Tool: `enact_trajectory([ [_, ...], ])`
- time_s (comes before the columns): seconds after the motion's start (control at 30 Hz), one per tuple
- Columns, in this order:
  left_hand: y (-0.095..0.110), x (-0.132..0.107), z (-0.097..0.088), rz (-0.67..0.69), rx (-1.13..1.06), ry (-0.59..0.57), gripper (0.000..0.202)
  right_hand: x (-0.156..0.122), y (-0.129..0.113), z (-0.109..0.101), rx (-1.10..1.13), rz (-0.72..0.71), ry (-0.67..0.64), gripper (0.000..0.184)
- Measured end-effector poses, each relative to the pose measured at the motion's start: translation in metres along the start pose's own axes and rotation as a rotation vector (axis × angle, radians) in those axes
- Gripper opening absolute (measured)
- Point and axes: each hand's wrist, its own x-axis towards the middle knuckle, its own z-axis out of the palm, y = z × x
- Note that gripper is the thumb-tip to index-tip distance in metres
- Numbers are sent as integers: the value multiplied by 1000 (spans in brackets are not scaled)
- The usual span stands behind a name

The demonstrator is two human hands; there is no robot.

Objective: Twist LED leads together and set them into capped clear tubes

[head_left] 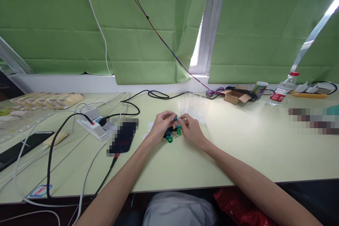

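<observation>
Left hand (163,123): thumb and finger closed in a pinch on one small glossy blue piece (175,118). Right hand (191,129): fingers curled just beside it; whether they grip anything cannot be told. Progress, as judged: under way; one piece in hand, the rest loose on the pale green desk (238,148) below both hands. Count: two shiny green round pieces (170,140); dark blue and black pieces (168,135), several, partly hidden. Beyond the hands: clear plastic container (194,104), one at least.

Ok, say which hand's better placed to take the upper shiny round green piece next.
Right hand, probably: it's nearer that green piece; the left hand seemingly holds a shiny blue piece.
</observation>
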Motion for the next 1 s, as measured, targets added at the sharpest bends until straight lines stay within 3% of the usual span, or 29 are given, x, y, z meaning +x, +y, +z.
enact_trajectory([
  [0.43, -3, 1, -2, 13, 55, -29, 27, 3, 2, 0, -118, -17, 46, 46],
  [0.73, -1, 0, -1, -2, 35, 27, 29, 0, 1, 0, -34, -4, 25, 25],
  [1.0, -4, 1, -2, 6, 47, 19, 29, 0, -1, 0, -18, -20, 3, 24],
])
